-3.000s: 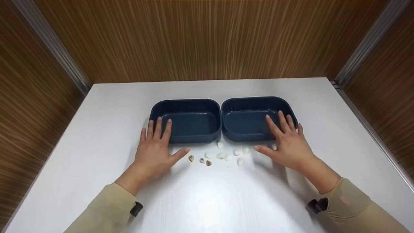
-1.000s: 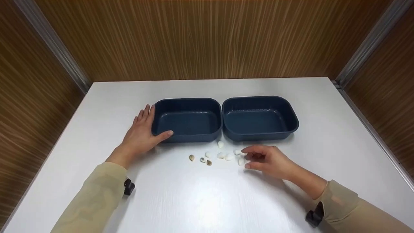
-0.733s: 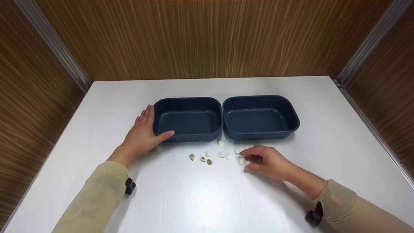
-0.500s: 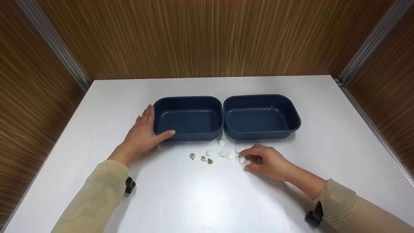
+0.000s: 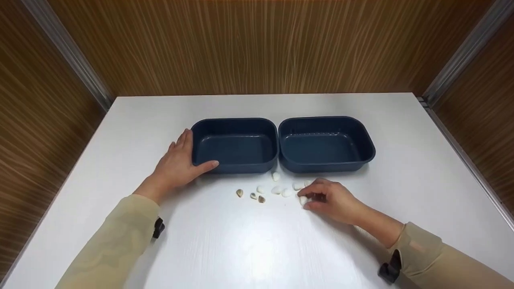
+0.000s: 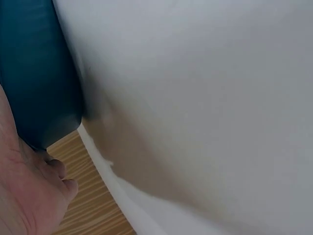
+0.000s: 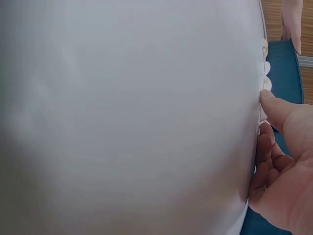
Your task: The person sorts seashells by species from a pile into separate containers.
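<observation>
My left hand [image 5: 174, 164] rests at the left end of the left dark blue bin [image 5: 237, 167]. Its fingers lie straight along the outer wall, and the thumb reaches over the front rim. In the left wrist view the fingers [image 6: 68, 188] show just beyond the bin wall. My right hand [image 5: 335, 200] holds a small white shell [image 5: 303, 200] between thumb and forefinger at table height. Beside it several white shells [image 5: 286, 193] lie in a loose group. Farther left are three brown-patterned shells [image 5: 239, 193].
A second dark blue bin [image 5: 327, 166] stands right beside the first; nothing shows inside either. Both are on a white table [image 5: 257, 241], with wood-grain panels [image 5: 257, 48] behind and at both sides.
From spread over the bins, my left hand has moved to the left bin's end and my right hand down to the shells. Lately the right thumb and forefinger have closed on a white shell.
</observation>
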`<state>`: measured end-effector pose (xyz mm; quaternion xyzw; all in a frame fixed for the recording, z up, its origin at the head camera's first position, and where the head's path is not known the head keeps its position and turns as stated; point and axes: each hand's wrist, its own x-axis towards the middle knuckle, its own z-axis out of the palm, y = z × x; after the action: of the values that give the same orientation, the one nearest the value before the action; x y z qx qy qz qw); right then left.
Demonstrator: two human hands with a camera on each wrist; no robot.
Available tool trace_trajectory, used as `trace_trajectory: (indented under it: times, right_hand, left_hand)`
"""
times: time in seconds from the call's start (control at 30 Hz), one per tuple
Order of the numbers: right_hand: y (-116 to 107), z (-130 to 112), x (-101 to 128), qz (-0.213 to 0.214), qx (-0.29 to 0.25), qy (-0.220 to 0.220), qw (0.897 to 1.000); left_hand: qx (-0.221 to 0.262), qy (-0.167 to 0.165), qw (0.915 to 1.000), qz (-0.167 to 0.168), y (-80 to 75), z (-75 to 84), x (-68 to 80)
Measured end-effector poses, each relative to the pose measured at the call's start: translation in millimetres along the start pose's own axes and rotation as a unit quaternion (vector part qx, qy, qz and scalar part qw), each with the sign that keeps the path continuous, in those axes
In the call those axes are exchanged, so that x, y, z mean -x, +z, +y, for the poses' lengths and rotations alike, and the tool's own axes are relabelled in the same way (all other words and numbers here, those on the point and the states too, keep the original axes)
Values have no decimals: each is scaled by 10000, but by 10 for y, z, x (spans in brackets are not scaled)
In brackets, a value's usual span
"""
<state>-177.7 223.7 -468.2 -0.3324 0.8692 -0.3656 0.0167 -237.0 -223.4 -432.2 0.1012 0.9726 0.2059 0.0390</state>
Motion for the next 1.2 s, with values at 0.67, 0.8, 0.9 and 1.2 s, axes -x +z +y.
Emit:
trace_trajectory:
  times: [0.67, 0.8, 0.9, 1.2]
  right_hand:
    - [-8, -43, 3, -28, -80, 310, 9995]
    - [-23, -51, 1, -123, -133, 338, 9993]
    - [-35, -54, 1, -152, -137, 334, 9992]
    - [-68, -32, 1, -120, -76, 201, 9997]
  left_hand:
    - [-169, -23, 9998, -129, -17, 15, -7]
    - [-222, -19, 9997, -126, -27, 12, 4]
    - [-253, -5, 9996, -135, -30, 13, 5]
    - [-257, 5, 9996, -149, -31, 14, -1]
